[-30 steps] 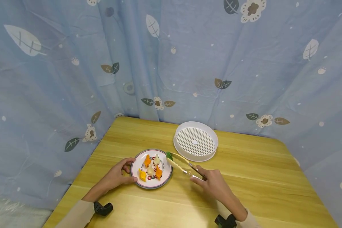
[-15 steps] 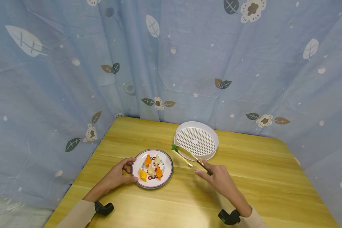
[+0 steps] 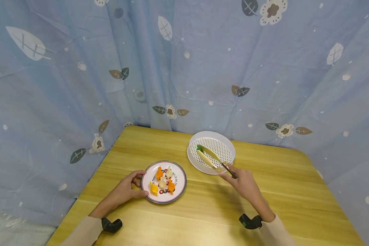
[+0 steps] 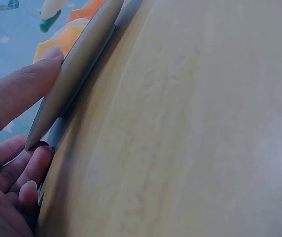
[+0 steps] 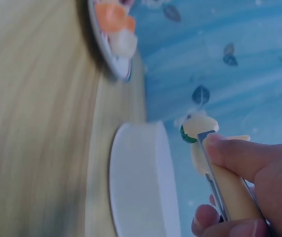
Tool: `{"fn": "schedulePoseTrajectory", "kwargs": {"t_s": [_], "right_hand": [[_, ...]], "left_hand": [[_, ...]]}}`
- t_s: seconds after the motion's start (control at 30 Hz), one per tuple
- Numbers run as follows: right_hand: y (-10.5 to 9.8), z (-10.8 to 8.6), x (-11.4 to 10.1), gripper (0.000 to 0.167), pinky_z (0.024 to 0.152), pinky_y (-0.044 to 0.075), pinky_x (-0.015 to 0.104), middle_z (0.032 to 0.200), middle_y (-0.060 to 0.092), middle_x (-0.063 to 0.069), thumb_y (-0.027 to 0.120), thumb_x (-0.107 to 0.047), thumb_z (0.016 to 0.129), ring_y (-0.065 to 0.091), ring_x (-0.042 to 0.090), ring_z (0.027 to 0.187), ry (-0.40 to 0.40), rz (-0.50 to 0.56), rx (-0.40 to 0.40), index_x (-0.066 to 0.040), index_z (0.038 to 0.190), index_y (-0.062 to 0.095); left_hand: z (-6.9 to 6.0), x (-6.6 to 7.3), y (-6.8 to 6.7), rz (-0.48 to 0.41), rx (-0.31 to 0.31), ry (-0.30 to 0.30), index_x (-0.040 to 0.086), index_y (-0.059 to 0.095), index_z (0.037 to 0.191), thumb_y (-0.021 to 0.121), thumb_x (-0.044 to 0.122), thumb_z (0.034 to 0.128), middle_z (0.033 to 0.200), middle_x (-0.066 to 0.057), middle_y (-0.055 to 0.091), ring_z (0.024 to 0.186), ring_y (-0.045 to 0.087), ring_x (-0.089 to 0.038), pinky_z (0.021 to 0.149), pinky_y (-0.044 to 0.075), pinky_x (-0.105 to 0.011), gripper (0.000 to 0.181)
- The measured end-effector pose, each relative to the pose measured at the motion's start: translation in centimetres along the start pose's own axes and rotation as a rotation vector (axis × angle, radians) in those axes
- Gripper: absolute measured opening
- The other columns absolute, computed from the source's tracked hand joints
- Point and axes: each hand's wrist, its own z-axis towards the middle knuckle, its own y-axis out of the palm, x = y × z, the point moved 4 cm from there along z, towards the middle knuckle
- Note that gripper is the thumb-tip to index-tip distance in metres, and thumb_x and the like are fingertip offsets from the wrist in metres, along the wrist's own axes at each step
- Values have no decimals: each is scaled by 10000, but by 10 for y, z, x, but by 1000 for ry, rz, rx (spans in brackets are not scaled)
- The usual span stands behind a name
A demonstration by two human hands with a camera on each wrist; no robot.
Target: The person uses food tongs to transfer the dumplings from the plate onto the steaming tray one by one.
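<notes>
The left hand (image 3: 126, 188) grips the left rim of a white plate (image 3: 179, 177), thumb on the rim, other fingers at its edge. Orange, yellow and cream dumpling-shaped pieces (image 3: 162, 183) lie on that plate. In the right hand (image 3: 241, 182) are tongs (image 3: 213, 158), pinched between thumb and fingers. A green piece (image 3: 200, 148) sits between the tong tips, above the white perforated round tray (image 3: 211, 135). The right wrist view shows the green piece (image 5: 187, 134) partly hidden by a tong tip, over the tray's side wall (image 5: 136, 177).
The tray stands at the back of the wooden table (image 3: 273, 191), behind and to the right of the plate. A blue patterned curtain (image 3: 203, 61) hangs just behind the table's far edge and along its left side.
The right hand has moved away from the plate, to the right and back, carrying the tongs and green piece over the tray. The left hand and plate have stayed in place.
</notes>
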Motion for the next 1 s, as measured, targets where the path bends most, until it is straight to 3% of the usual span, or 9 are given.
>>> {"fn": "schedulePoseTrajectory", "kwargs": {"t_s": [0.27,0.67,0.87,1.0], "right_hand": [[3,11,27,650,489,314,282,574,339,-61,725,-468,949,314,104,511,52,-27,7,2,1386,622],[-1,38,49,691,519,297,318,603,365,3,723,-439,959,275,142,533,100,-47,-20,61,1406,561],[0,55,62,667,554,328,345,705,554,102,710,-425,972,405,214,582,92,-94,-20,82,1386,583],[0,64,66,627,568,336,351,724,549,112,709,-407,976,459,250,622,93,-112,-37,86,1354,617]], "left_hand": [[-2,1,0,-24,-3,-9,127,532,1444,950,308,741,1184,-81,579,965,502,-239,754,378,-283,838],[-2,2,0,-10,1,-7,130,528,1447,953,318,734,1114,-69,581,948,511,-236,761,373,-290,851],[-2,3,0,-19,-3,-1,129,530,1443,953,304,736,1112,-71,577,948,514,-240,766,374,-292,842],[-1,2,0,-28,-7,-1,129,533,1439,954,305,735,1138,-74,575,953,513,-241,771,373,-293,839]]}}
